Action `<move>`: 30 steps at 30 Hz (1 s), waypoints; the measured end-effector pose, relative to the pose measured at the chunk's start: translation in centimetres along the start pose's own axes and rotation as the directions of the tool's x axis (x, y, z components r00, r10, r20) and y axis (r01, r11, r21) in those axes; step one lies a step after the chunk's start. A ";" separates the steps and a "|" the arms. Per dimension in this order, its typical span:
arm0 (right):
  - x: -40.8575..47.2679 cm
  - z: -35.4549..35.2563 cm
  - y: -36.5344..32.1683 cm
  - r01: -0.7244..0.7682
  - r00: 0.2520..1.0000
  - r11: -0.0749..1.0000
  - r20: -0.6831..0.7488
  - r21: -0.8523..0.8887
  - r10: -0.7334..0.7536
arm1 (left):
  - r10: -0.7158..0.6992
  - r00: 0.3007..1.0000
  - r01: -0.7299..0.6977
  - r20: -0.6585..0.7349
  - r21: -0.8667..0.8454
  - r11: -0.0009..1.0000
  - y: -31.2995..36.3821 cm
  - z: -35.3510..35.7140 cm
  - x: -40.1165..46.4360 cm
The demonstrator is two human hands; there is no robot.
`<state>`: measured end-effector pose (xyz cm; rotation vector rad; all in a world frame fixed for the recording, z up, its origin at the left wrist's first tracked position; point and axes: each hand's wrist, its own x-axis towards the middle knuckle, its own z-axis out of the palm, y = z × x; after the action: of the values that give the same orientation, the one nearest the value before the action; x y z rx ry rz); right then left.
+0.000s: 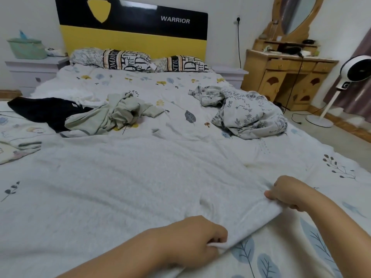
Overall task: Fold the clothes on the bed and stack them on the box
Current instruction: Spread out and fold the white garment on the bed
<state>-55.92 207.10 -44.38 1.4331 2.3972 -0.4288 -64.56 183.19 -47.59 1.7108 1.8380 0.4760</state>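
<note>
- Pinching the near hem of the white garment [140, 177], the left hand [192, 240] and right hand [289, 194] are each closed on a fold of cloth.
- The garment is spread flat on the bed [331, 227], nearer than the crumpled green garment [118, 115].
- It is judged light, soft and limp; corners and hems are best gripped.
- No box is seen.

A plain white spread-out cloth garment [140, 177] lies on the white leaf-printed bed sheet [331, 247], beyond it a crumpled sage-green garment [118, 113], a black garment [44, 111] and a grey-blue floral garment [247, 115].
</note>
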 end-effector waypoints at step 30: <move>0.7 10.0 -6.4 0.524 0.822 0.803 -0.077 -0.286 -0.564 | -0.261 0.885 0.405 -0.385 0.360 0.841 -5.0 3.3 3.9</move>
<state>-60.75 200.66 -53.17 0.6639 2.8568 -0.1201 -66.44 186.08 -53.84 1.5805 2.5870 0.2136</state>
